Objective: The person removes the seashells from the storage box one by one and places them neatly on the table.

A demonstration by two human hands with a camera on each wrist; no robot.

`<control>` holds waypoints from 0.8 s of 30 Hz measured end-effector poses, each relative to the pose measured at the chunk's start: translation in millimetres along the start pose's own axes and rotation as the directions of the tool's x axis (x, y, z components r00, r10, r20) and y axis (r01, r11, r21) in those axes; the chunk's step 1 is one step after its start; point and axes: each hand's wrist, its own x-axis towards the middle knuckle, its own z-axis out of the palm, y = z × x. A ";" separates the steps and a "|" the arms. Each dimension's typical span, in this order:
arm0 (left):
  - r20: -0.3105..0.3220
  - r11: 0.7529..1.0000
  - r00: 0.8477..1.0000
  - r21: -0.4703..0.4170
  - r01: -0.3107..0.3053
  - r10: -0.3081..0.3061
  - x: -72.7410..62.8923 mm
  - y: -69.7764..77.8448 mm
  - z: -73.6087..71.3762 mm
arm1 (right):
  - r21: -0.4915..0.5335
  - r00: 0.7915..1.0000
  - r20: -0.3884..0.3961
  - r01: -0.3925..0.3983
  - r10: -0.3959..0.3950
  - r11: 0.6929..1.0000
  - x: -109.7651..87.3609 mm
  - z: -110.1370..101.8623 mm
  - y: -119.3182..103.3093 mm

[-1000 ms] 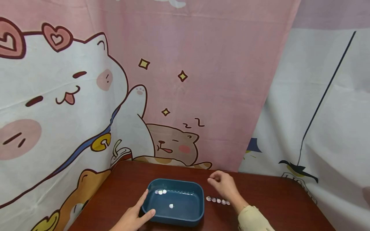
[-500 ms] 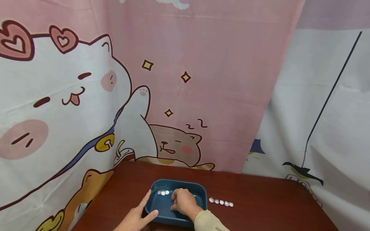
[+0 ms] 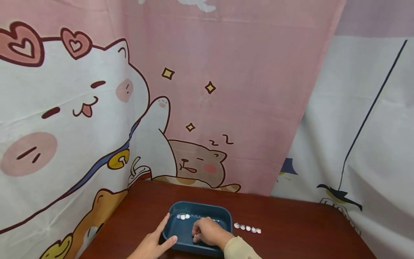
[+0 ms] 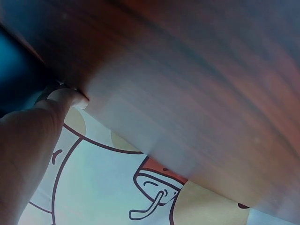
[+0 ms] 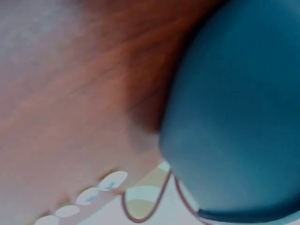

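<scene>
A dark blue rectangular tray (image 3: 181, 230) stands on the table in the head view. My left hand (image 3: 152, 242) rests against its near left corner, fingers straight along the left side and thumb at the front rim. My right hand (image 3: 208, 230) is down inside the tray, thumb and fingers pinching a small white shell (image 3: 195, 236) near the floor, mostly hidden by the fingers. Three whitish shells (image 3: 183, 216) lie in a row at the tray's far left. Right of the tray, a row of several similar shells (image 3: 248, 228) lies on the table.
The reddish-brown wooden table (image 3: 291, 223) carries the tray and shells. Behind and to the left hangs a pink and white cloth (image 3: 252, 108) printed with cartoon animals, meeting the table's edges. In the right wrist view the tray's outer wall (image 5: 243, 117) fills the right side.
My right hand has moved left from above the table shells into the tray, and its fingers now pinch the shell that lay alone there. My left hand stays at the tray's corner.
</scene>
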 end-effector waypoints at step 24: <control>-0.011 1.000 1.000 0.008 0.028 -0.028 -1.8 3.9 2.4 | -0.023 0.995 -0.081 0.054 -0.056 0.998 -1.4 -1.2 18.4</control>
